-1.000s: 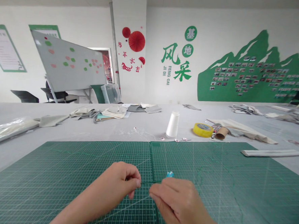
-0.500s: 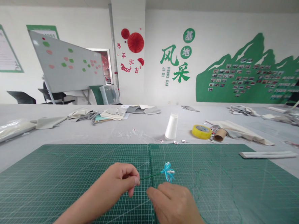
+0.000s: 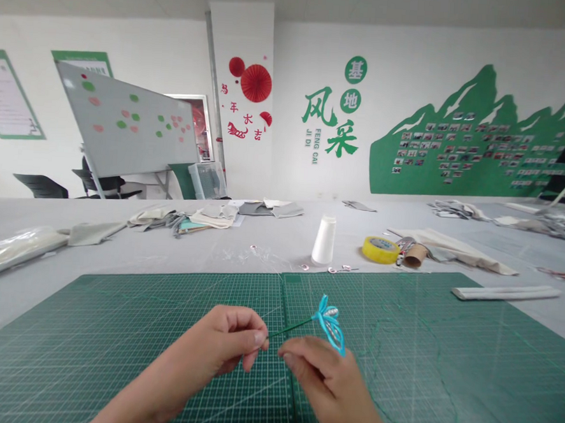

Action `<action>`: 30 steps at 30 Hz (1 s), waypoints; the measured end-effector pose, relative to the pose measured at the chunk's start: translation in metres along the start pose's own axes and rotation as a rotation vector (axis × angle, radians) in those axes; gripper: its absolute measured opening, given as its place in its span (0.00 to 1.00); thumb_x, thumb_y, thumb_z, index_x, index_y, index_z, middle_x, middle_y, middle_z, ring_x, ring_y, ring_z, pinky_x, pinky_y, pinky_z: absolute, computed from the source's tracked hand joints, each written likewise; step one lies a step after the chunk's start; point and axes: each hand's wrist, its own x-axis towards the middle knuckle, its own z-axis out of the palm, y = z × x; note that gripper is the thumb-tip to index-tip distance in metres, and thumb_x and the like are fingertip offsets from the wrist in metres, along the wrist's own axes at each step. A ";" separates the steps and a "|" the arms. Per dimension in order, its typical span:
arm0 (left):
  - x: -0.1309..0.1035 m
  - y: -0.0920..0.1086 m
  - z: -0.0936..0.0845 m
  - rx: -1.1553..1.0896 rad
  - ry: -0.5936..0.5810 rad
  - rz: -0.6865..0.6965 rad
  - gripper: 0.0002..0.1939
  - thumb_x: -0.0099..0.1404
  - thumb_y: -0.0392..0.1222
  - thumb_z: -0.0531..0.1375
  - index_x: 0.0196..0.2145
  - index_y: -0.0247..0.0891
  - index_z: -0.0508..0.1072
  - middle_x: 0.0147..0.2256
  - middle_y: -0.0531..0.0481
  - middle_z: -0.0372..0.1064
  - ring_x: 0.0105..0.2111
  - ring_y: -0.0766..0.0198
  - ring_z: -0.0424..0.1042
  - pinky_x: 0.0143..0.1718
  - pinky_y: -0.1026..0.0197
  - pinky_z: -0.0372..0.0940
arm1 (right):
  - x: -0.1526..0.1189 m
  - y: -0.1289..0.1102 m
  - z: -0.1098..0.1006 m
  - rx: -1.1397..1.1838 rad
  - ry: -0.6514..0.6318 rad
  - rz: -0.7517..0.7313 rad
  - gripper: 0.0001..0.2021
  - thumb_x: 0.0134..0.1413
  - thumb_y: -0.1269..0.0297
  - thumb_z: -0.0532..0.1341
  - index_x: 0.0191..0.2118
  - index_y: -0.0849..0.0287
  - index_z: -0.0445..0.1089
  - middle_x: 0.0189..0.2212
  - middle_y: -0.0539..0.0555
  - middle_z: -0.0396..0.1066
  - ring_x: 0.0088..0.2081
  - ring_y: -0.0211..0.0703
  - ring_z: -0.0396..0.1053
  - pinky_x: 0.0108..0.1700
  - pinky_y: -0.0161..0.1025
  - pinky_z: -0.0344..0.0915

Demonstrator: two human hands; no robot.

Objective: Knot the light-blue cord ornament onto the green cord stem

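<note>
Between the thumb and fingers of my left hand (image 3: 239,338) is the thin green stem of a blue flower (image 3: 330,323). The stem slants up to the right, and the looped blue petals have silvery, beaded-looking centres. My right hand (image 3: 327,380) is closed in a pinch just below the stem, near the flower head; whatever is between its fingertips is too small to make out. A loose green thread (image 3: 455,407) curls over the cutting mat (image 3: 159,357) and passes close by my right hand.
Beyond the mats stand a white thread cone (image 3: 325,239), a yellow tape roll (image 3: 380,249) and a cardboard tube (image 3: 414,255). A rolled pale cloth (image 3: 505,292) lies on the right mat edge. Fabric scraps (image 3: 210,216) and a plastic-wrapped bundle (image 3: 16,249) are to the left.
The flower head has turned and shifted slightly right, showing its petals more widely. My right hand has rotated and its wrist has dropped a little; my left hand keeps its hold.
</note>
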 end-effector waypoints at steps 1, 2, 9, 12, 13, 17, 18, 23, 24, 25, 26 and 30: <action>-0.001 0.000 -0.001 -0.020 -0.025 0.004 0.11 0.60 0.48 0.59 0.29 0.38 0.68 0.19 0.60 0.60 0.17 0.72 0.44 0.19 0.66 0.39 | 0.000 0.000 0.000 0.063 0.007 0.043 0.12 0.64 0.62 0.53 0.35 0.54 0.73 0.27 0.49 0.73 0.29 0.40 0.69 0.32 0.35 0.64; -0.001 0.000 -0.002 -0.037 -0.048 0.003 0.11 0.60 0.48 0.59 0.29 0.38 0.68 0.19 0.60 0.60 0.17 0.72 0.43 0.19 0.66 0.38 | 0.001 0.001 0.000 0.118 0.012 0.086 0.11 0.63 0.61 0.55 0.35 0.54 0.74 0.27 0.49 0.73 0.29 0.40 0.69 0.32 0.35 0.64; -0.003 -0.001 -0.002 -0.085 -0.212 -0.073 0.10 0.58 0.47 0.61 0.28 0.37 0.72 0.17 0.58 0.61 0.17 0.71 0.46 0.20 0.65 0.39 | 0.010 0.007 -0.004 0.499 -0.119 0.218 0.12 0.56 0.55 0.63 0.29 0.58 0.75 0.23 0.48 0.68 0.25 0.36 0.62 0.28 0.33 0.59; -0.004 -0.002 0.000 -0.059 -0.245 -0.084 0.09 0.58 0.45 0.60 0.26 0.37 0.72 0.17 0.58 0.62 0.17 0.71 0.48 0.20 0.65 0.40 | 0.012 0.015 -0.004 0.564 -0.176 0.210 0.16 0.54 0.51 0.64 0.27 0.60 0.75 0.18 0.45 0.61 0.22 0.34 0.54 0.24 0.32 0.51; -0.004 -0.003 0.001 -0.046 -0.258 -0.080 0.09 0.58 0.45 0.60 0.26 0.36 0.72 0.17 0.57 0.62 0.17 0.71 0.49 0.20 0.65 0.40 | 0.013 0.017 -0.004 0.586 -0.190 0.205 0.17 0.54 0.50 0.64 0.27 0.60 0.75 0.18 0.45 0.59 0.21 0.33 0.52 0.23 0.32 0.49; -0.003 -0.008 0.002 0.013 -0.305 -0.060 0.08 0.58 0.41 0.59 0.25 0.36 0.73 0.16 0.57 0.62 0.17 0.71 0.50 0.20 0.65 0.43 | 0.012 0.023 -0.004 0.617 -0.226 0.197 0.18 0.53 0.49 0.64 0.28 0.61 0.76 0.17 0.44 0.56 0.21 0.32 0.48 0.22 0.32 0.44; -0.003 -0.008 0.002 0.027 -0.313 -0.062 0.07 0.58 0.40 0.58 0.25 0.36 0.73 0.16 0.57 0.62 0.17 0.71 0.49 0.20 0.65 0.43 | 0.012 0.023 -0.005 0.618 -0.234 0.198 0.17 0.53 0.49 0.65 0.28 0.61 0.76 0.16 0.43 0.56 0.20 0.32 0.47 0.22 0.32 0.44; -0.004 -0.012 0.004 0.106 -0.360 -0.067 0.06 0.57 0.37 0.57 0.25 0.37 0.74 0.16 0.58 0.62 0.17 0.71 0.51 0.21 0.66 0.45 | 0.011 0.023 -0.011 0.603 -0.302 0.258 0.15 0.48 0.53 0.68 0.25 0.62 0.75 0.15 0.43 0.56 0.19 0.31 0.47 0.21 0.31 0.44; -0.004 -0.013 0.005 0.121 -0.363 -0.062 0.06 0.56 0.36 0.57 0.25 0.37 0.74 0.16 0.59 0.62 0.17 0.71 0.52 0.22 0.66 0.47 | 0.012 0.023 -0.012 0.587 -0.317 0.271 0.15 0.48 0.53 0.68 0.25 0.62 0.75 0.15 0.43 0.56 0.19 0.31 0.47 0.21 0.31 0.43; -0.005 -0.013 0.006 0.136 -0.363 -0.059 0.06 0.56 0.36 0.57 0.24 0.37 0.74 0.16 0.59 0.62 0.17 0.71 0.53 0.22 0.66 0.48 | 0.012 0.022 -0.014 0.570 -0.327 0.278 0.14 0.48 0.54 0.68 0.25 0.62 0.75 0.15 0.43 0.56 0.19 0.31 0.48 0.20 0.31 0.43; -0.005 -0.014 0.006 0.152 -0.360 -0.058 0.06 0.56 0.36 0.57 0.24 0.37 0.74 0.16 0.59 0.62 0.17 0.70 0.54 0.22 0.66 0.49 | 0.012 0.021 -0.015 0.554 -0.331 0.279 0.14 0.48 0.55 0.69 0.25 0.62 0.75 0.15 0.43 0.56 0.19 0.30 0.48 0.21 0.31 0.44; -0.004 -0.016 0.008 0.233 -0.309 -0.046 0.07 0.56 0.36 0.56 0.25 0.37 0.74 0.17 0.58 0.63 0.18 0.70 0.55 0.23 0.66 0.51 | 0.014 0.012 -0.021 0.472 -0.307 0.263 0.11 0.49 0.59 0.68 0.25 0.62 0.74 0.16 0.44 0.56 0.20 0.31 0.49 0.22 0.31 0.46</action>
